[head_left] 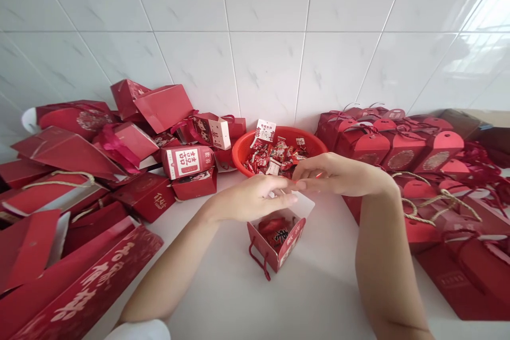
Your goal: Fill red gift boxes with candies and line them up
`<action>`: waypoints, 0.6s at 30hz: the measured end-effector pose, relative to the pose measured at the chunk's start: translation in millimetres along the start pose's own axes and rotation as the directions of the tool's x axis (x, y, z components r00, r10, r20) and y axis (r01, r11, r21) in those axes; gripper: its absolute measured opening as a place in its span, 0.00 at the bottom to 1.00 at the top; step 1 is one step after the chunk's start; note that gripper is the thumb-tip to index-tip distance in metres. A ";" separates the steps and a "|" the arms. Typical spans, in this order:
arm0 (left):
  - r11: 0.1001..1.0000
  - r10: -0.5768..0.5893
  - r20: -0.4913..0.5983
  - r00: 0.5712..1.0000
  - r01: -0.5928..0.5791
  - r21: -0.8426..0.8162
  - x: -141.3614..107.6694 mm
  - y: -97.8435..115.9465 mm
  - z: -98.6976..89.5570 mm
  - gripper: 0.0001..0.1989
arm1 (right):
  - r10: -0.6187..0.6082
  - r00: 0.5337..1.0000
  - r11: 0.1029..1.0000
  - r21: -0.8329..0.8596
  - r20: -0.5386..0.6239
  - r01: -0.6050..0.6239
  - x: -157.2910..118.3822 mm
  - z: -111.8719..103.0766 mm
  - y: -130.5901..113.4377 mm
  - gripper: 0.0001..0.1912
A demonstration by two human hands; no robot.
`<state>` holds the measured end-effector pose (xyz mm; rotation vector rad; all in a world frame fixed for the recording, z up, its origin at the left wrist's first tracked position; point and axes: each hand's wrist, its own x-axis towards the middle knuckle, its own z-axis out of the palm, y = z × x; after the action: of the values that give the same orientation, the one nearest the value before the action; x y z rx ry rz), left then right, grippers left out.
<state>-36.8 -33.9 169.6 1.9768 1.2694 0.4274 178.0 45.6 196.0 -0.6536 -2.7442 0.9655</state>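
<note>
An open red box [275, 239] with a red cord handle stands on the white table, with red wrapped pieces inside. My left hand [255, 197] is above its far left edge, fingers reaching right, thumb apart from them; its palm side is hidden. My right hand [338, 174] hangs over the box's far right side, its fingertips meeting those of my left hand. Whether something small is between the fingertips cannot be made out. Just beyond both hands, a red basket [319, 143] holds many red wrapped sweets and a white printed card [265, 130].
Red boxes and bags [99, 151] are piled on the left. Rows of red gift boxes [402, 149] with cords and rope handles fill the right. A white tiled wall [266, 64] closes off the back of the white table [255, 305].
</note>
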 end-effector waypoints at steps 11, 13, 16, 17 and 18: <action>0.874 -0.204 0.088 0.975 0.141 0.464 -24.2 -6.8 -29.4 0.17 | 0.290 0.953 0.950 -0.151 0.091 -0.275 16.2 12.3 -4.6 0.11; 0.853 -0.239 0.117 0.964 0.151 0.500 -25.4 -10.4 -33.9 0.24 | 0.367 0.927 0.913 -0.224 0.082 -0.342 20.1 17.0 -2.9 0.14; 0.858 -0.246 0.149 0.958 0.144 0.493 -25.6 -15.6 -40.3 0.35 | 0.423 0.901 0.879 -0.281 0.092 -0.385 22.1 23.0 -0.8 0.19; 0.866 -0.249 0.159 0.955 0.146 0.479 -25.2 -16.7 -41.9 0.37 | 0.414 0.905 0.883 -0.286 0.102 -0.372 21.9 24.4 -1.2 0.19; 0.872 -0.252 0.167 0.953 0.149 0.466 -24.8 -17.3 -42.8 0.37 | 0.387 0.915 0.895 -0.283 0.114 -0.344 21.4 25.5 -2.3 0.20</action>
<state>-85.7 -34.4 188.4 2.1557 1.5048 -0.2133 150.8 39.5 177.7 -1.2267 -2.9898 0.7584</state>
